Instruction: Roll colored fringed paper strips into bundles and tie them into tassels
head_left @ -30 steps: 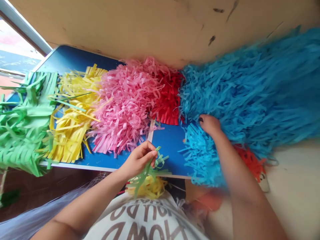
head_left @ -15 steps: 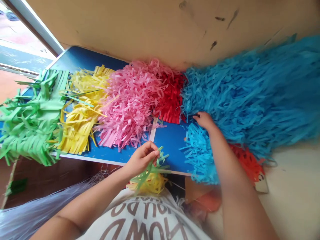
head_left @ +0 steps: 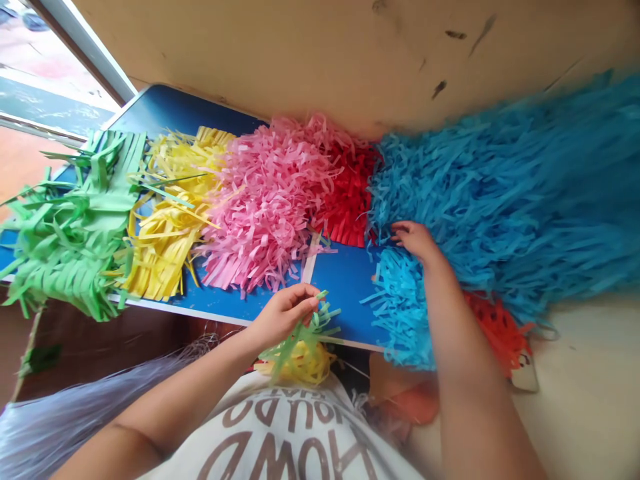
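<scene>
My left hand (head_left: 290,310) is closed in a pinch on a strip of green paper fringe (head_left: 320,320), close to the table's front edge. Below it, yellow paper fringe (head_left: 303,365) lies against the shirt. Further right, my right hand (head_left: 414,239) reaches over the table with its fingers slightly apart, and nothing shows between them. Its fingertips are at the edge of the large blue fringe pile (head_left: 480,200); whether they touch it I cannot tell. A smaller bunch of light-blue fringe (head_left: 400,307) lies just below that hand, partly behind the forearm.
On the blue table (head_left: 340,280), green fringe (head_left: 75,233), yellow fringe (head_left: 170,233), pink fringe (head_left: 270,200) and red fringe (head_left: 347,200) lie in a row along the wall (head_left: 300,53). Orange-red fringe (head_left: 500,333) sits at right. Pale shiny strands (head_left: 100,413) hang at lower left.
My right hand's fingers have loosened and spread; a small dark thing seen at its fingertips before no longer shows. My left hand keeps the green fringe, lifted slightly. The view has shifted a little.
</scene>
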A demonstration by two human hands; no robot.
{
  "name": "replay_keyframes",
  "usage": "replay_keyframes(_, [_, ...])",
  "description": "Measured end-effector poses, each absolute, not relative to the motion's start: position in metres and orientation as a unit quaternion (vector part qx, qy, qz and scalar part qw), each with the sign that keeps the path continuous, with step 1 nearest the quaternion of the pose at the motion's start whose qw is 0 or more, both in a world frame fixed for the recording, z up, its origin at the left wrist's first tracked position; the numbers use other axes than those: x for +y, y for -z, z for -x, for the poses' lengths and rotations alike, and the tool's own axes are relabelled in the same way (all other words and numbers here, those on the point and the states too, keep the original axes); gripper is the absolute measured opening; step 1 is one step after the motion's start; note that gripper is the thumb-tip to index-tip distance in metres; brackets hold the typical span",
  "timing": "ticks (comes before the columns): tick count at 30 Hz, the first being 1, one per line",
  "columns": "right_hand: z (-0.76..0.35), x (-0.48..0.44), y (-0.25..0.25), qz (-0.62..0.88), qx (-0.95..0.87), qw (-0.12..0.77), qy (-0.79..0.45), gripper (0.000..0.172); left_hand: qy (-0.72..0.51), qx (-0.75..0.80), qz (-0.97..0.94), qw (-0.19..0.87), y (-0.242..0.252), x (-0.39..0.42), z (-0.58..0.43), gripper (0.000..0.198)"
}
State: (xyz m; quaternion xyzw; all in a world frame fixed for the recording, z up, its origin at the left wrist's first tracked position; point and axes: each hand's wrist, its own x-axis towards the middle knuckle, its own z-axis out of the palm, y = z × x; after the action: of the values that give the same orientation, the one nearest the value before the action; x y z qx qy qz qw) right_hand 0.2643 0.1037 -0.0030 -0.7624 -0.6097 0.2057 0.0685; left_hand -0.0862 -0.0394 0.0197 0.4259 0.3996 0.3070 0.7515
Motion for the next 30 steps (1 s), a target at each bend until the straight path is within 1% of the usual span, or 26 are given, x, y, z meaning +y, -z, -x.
replay_keyframes(4, [-0.258,0.091,0.002,0.747,-0.629,0.058,-0.207,0.024,-0.301,0.422,-0.386,0.763,-0.013,-0.037,0.088,0.044])
replay_keyframes(8, [-0.241,0.084,0.004,0.729,-0.66,0.044,-0.177,0.018,-0.293,0.429,-0.393,0.759,-0.009,-0.032,0.085,0.046])
replay_keyframes(11, [-0.228,0.07,-0.008,0.733,-0.664,0.042,-0.141,0.023,-0.307,0.439,-0.428,0.727,-0.01,-0.029,0.084,0.046])
replay_keyframes(13, [-0.216,0.051,-0.023,0.734,-0.663,0.094,-0.109,0.027,-0.313,0.452,-0.452,0.702,-0.012,-0.028,0.084,0.046])
replay_keyframes(15, [-0.196,0.022,-0.037,0.706,-0.664,0.215,-0.121,0.022,-0.321,0.453,-0.464,0.69,-0.014,-0.028,0.083,0.046])
replay_keyframes(17, [-0.169,-0.011,-0.044,0.642,-0.648,0.345,-0.222,0.014,-0.332,0.442,-0.469,0.689,-0.017,-0.03,0.081,0.044])
replay_keyframes(20, [-0.123,-0.057,-0.038,0.588,-0.539,0.462,-0.387,0.013,-0.352,0.424,-0.489,0.676,-0.022,-0.036,0.077,0.04])
replay_keyframes(22, [-0.099,-0.077,-0.028,0.588,-0.45,0.515,-0.433,0.014,-0.358,0.417,-0.517,0.656,-0.025,-0.04,0.075,0.036])
replay_keyframes(24, [-0.086,-0.087,-0.019,0.595,-0.387,0.547,-0.443,0.018,-0.357,0.412,-0.541,0.64,-0.027,-0.044,0.074,0.033])
replay_keyframes(28, [-0.084,-0.095,-0.011,0.592,-0.323,0.582,-0.454,0.026,-0.351,0.405,-0.573,0.62,-0.029,-0.051,0.074,0.032])
replay_keyframes(30, [-0.086,-0.099,-0.011,0.588,-0.312,0.592,-0.455,0.028,-0.35,0.406,-0.595,0.599,-0.031,-0.053,0.074,0.03])
